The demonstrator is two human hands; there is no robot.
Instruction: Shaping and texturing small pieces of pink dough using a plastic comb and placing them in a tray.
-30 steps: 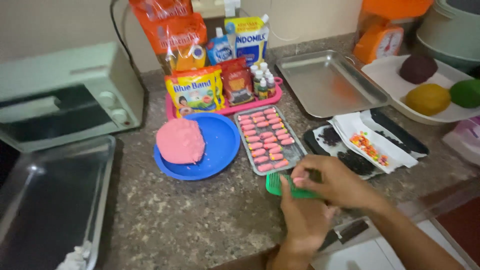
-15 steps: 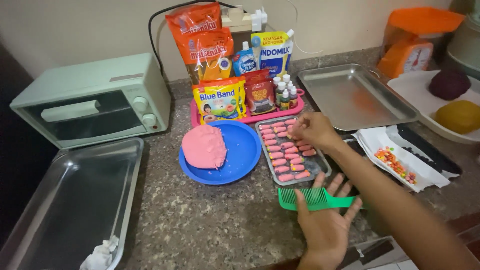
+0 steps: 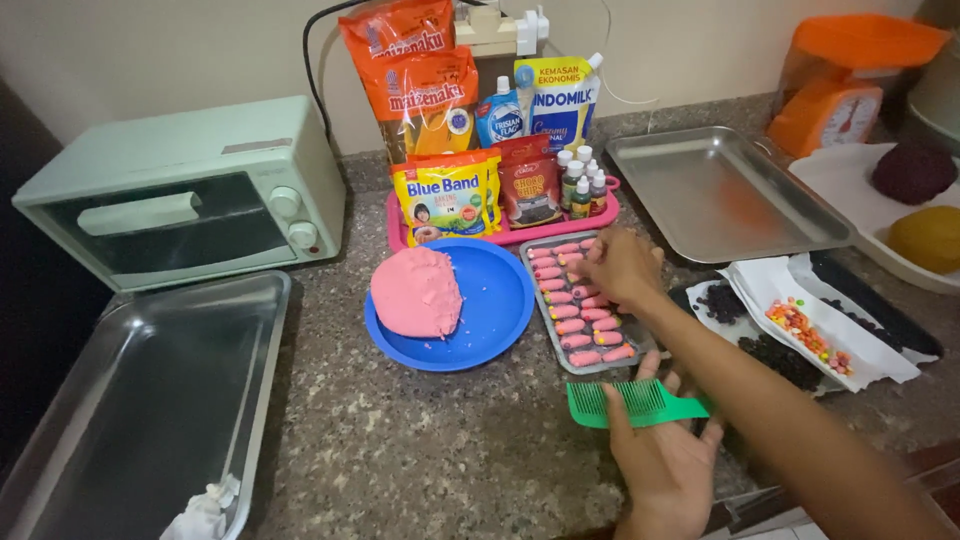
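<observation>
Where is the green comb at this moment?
The green comb lies low in the head view, right of centre, on the speckled counter. The left hand holds it, just below the small tray of pink dough pieces.

Speckled granite counter (image 3: 420, 450) bears oven (image 3: 190, 195), trays (image 3: 725, 190), blue plate (image 3: 495, 310).
</observation>
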